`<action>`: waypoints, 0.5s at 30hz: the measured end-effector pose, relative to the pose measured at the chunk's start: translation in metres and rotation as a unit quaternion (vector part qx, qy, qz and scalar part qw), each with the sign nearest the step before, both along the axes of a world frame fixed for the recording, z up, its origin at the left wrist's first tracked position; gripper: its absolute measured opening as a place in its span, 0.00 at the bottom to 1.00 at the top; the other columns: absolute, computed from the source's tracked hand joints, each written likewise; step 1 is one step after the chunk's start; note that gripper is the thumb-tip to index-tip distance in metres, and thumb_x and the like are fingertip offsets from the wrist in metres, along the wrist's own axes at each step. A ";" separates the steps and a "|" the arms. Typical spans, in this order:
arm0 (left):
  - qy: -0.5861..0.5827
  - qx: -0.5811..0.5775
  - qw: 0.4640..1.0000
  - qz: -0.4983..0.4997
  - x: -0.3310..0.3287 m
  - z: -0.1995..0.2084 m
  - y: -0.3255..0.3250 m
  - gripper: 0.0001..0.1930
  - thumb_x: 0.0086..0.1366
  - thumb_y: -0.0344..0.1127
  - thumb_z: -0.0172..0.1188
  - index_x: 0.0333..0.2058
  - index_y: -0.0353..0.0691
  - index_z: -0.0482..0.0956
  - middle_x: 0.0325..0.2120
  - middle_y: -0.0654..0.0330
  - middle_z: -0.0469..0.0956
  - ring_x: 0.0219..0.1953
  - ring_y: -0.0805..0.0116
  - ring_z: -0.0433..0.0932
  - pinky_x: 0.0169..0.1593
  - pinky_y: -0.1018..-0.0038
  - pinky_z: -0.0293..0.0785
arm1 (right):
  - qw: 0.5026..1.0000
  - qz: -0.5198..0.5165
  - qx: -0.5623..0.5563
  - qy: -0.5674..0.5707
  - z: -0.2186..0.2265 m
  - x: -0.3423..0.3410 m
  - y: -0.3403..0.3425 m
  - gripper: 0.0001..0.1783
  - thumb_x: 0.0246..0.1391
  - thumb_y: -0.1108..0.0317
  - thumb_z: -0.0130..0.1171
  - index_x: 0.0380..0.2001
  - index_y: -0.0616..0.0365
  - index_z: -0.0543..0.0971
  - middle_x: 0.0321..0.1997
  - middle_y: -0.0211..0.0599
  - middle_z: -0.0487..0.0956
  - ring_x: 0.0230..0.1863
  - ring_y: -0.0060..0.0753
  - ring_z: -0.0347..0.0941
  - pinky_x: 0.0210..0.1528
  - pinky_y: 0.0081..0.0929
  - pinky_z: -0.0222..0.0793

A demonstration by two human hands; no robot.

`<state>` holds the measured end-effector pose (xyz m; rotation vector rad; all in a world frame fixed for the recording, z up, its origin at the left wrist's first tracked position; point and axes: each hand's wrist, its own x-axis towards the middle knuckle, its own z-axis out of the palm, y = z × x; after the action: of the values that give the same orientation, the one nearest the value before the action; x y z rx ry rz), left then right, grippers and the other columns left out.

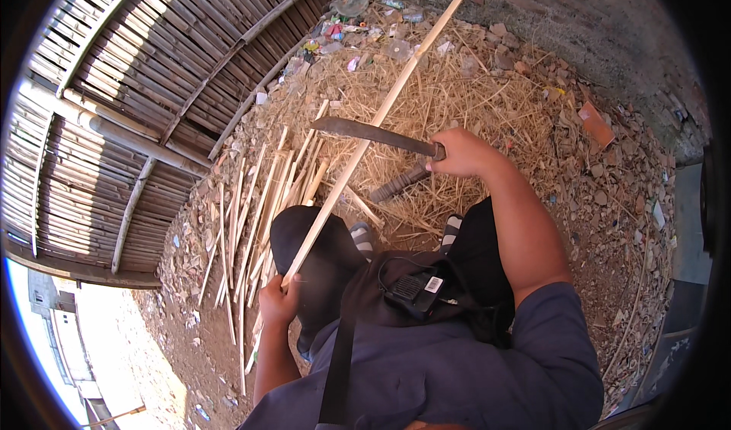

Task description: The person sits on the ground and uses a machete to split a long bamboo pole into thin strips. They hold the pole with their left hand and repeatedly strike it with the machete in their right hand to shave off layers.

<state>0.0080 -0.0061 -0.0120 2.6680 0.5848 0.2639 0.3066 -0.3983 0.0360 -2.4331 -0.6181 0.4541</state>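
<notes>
Right fingers (448,138) grip machete (407,142), left fingers (291,282) pale strip (349,177) at seven o'clock; a glancing stroke could cut the left knee (335,249).

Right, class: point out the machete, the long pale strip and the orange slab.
Machete (394,138): head view, on the blade.
Long pale strip (343,179): head view, lower half.
Orange slab (596,124): head view, flat face.

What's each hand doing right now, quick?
Left hand: closed, holding the long pale strip near its lower end.
Right hand: closed, holding the machete.
</notes>
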 end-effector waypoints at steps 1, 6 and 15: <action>-0.001 -0.001 1.000 0.001 0.000 0.000 0.000 0.25 0.63 0.53 0.65 0.22 0.35 0.75 0.15 0.45 0.75 0.21 0.42 0.78 0.27 0.53 0.71 | 1.000 0.002 0.000 -0.005 -0.001 0.000 0.000 0.18 0.49 0.57 0.73 0.34 0.60 0.81 0.30 0.44 0.80 0.35 0.42 0.79 0.39 0.40 0.71; -0.005 0.005 1.000 -0.005 -0.001 -0.002 0.002 0.25 0.64 0.53 0.65 0.22 0.35 0.75 0.15 0.45 0.75 0.20 0.42 0.78 0.27 0.53 0.71 | 1.000 0.010 -0.004 -0.010 -0.004 0.002 0.000 0.19 0.49 0.56 0.72 0.34 0.60 0.81 0.30 0.45 0.80 0.35 0.46 0.80 0.39 0.42 0.71; 0.001 -0.009 1.000 0.000 0.000 0.000 0.000 0.25 0.64 0.53 0.66 0.21 0.35 0.73 0.14 0.46 0.74 0.19 0.44 0.77 0.26 0.55 0.70 | 1.000 0.008 0.020 -0.016 -0.005 0.000 -0.001 0.19 0.49 0.56 0.72 0.34 0.60 0.81 0.29 0.44 0.81 0.35 0.46 0.80 0.38 0.41 0.71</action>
<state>0.0080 -0.0063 -0.0120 2.6510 0.5854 0.2540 0.3071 -0.3988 0.0315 -2.4035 -0.6540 0.4053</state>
